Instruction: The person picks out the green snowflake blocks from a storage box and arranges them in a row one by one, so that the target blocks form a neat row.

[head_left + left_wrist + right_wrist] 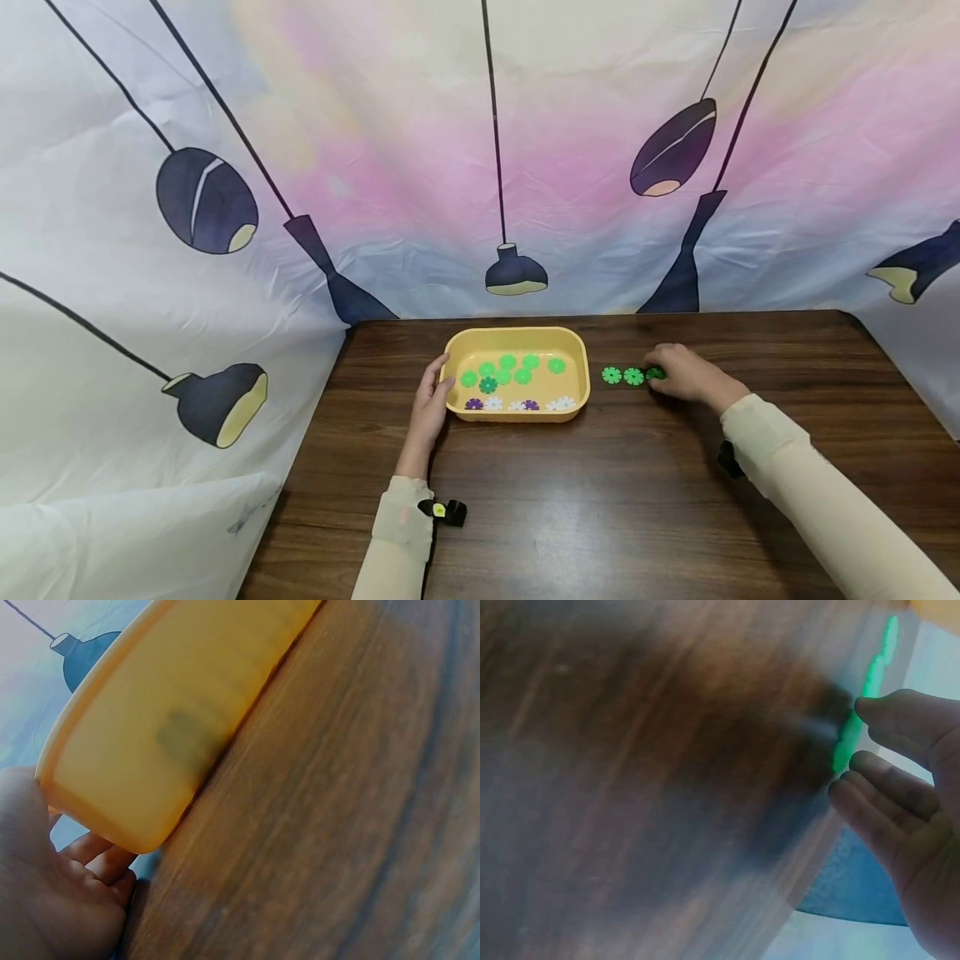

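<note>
A yellow plastic tray (517, 417) sits on the table with several flower-shaped interlocking discs inside. My left hand (431, 402) grips its left end, the thumb at the rim and the fingers along the outside wall, as the left wrist view also shows. To the right of the tray, green interlocking discs (612, 376) lie flat in a row. At the row's right end my right hand (686, 372) pinches another green disc (656, 372), partly hidden under the fingers. In the right wrist view the thumb and fingertips close around this green disc (846, 742) at table level.
Light green discs (522, 377) and one darker green disc (488, 385) lie in the tray, with purple and white ones along its near wall. Behind the brown wooden table (555, 500) hangs a cloth backdrop (420, 167) printed with lamps.
</note>
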Motion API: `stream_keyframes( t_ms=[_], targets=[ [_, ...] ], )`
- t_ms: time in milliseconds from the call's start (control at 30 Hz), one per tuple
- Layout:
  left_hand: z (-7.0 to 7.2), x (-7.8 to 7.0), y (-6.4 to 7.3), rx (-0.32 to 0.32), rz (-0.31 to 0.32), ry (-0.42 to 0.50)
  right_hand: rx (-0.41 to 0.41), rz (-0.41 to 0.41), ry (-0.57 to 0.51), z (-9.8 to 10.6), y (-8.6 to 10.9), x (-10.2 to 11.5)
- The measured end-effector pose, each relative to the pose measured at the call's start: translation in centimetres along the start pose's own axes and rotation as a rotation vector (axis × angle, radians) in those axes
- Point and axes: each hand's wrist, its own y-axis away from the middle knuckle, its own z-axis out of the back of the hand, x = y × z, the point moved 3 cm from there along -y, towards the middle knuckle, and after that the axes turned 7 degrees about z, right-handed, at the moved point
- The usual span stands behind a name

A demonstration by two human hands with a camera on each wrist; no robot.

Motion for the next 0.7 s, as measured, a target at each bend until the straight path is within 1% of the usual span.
stream_keyframes(
  t_ms=[100,333,700],
  targets=[
    [0.0,0.1,0.1,0.001,0.003,0.000,-0.002,0.003,0.006,0.2,-0.1,0.2],
    [-0.1,0.2,0.2,0.003,0.010,-0.002,-0.020,0.052,0.011,0.9,-1.0,1.3],
    [-0.2,0.0,0.0,0.009,-0.001,0.001,-0.071,0.136,-0.036,2.2,-3.9,4.3]
  ],
)
